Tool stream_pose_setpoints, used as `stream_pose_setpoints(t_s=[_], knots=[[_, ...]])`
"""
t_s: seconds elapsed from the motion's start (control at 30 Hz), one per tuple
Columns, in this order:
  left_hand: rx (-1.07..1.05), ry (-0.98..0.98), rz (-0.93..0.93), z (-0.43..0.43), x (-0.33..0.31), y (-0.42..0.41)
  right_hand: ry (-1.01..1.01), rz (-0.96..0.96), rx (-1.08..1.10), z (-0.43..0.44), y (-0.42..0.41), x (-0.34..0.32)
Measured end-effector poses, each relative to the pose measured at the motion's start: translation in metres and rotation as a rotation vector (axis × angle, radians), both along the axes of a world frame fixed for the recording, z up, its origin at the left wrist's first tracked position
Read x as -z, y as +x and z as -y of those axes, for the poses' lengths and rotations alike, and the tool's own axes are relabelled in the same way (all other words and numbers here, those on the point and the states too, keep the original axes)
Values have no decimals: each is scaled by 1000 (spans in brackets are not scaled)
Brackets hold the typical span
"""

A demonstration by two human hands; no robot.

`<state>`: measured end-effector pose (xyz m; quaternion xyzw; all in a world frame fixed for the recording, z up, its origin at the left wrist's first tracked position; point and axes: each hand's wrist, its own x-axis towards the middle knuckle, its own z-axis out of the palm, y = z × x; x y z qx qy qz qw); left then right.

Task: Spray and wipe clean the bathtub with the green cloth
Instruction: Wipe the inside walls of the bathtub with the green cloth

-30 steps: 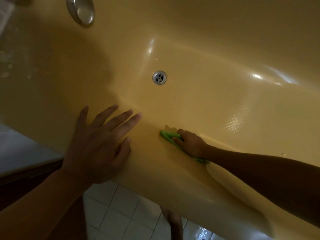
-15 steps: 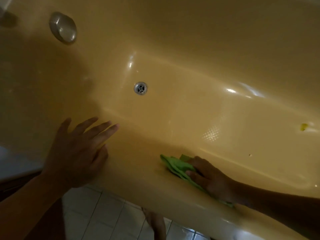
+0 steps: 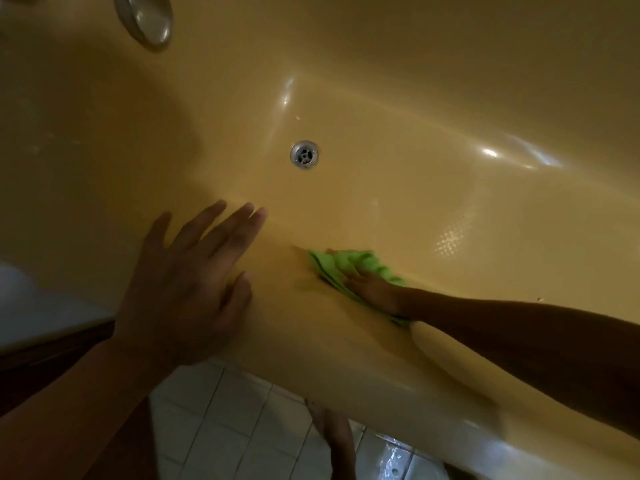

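Note:
A yellow bathtub (image 3: pixel 398 109) fills most of the view. My right hand (image 3: pixel 372 289) reaches down inside it and presses the green cloth (image 3: pixel 349 268) against the near inner wall, just above the tub floor; its fingers lie over the cloth and part of the cloth is hidden under the palm. My left hand (image 3: pixel 187 282) rests flat on the near rim, fingers straight and spread, holding nothing. No spray bottle is in view.
A metal drain (image 3: pixel 304 154) sits in the tub floor beyond both hands. A round metal overflow knob (image 3: pixel 145 20) is on the end wall at top left. White floor tiles (image 3: pixel 221 431) and a bare foot (image 3: pixel 334 441) show below the rim.
My right hand has slid the cloth back to the left along the near wall, towards the drain end. The view has shifted; my left hand stays on the rim.

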<state>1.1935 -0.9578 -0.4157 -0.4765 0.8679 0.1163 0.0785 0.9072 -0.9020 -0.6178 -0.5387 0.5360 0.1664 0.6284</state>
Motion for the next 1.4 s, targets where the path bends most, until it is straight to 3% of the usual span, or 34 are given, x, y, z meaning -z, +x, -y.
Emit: stream_pose_setpoints(t_s=[0.17, 0.33, 0.47, 0.53, 0.67, 0.73, 0.97, 1.2, 1.4], knots=[[-72, -31, -85, -1, -2, 2, -67, 159, -5, 43, 79, -82], [-142, -19, -262, -5, -5, 1, -91, 94, 181, 21, 68, -119], [-227, 112, -474, 7, -11, 12, -128, 8, 267, 8, 50, -130], [-204, 89, -429, 27, -10, 41, -141, 9, 315, 8, 50, -130], [-45, -57, -71, 82, -2, 129, -153, -37, 306, 25, 67, -107], [72, -91, 9, 94, 1, 151, -156, -37, 242, 40, 82, -90], [111, -141, -4, 97, -2, 148, -119, 77, -14, 109, 172, -88], [91, -104, -37, 99, -7, 148, -89, 313, 283, 97, 167, -120], [-52, -87, -157, 97, -6, 148, -72, 7, 347, 86, 151, -89]])
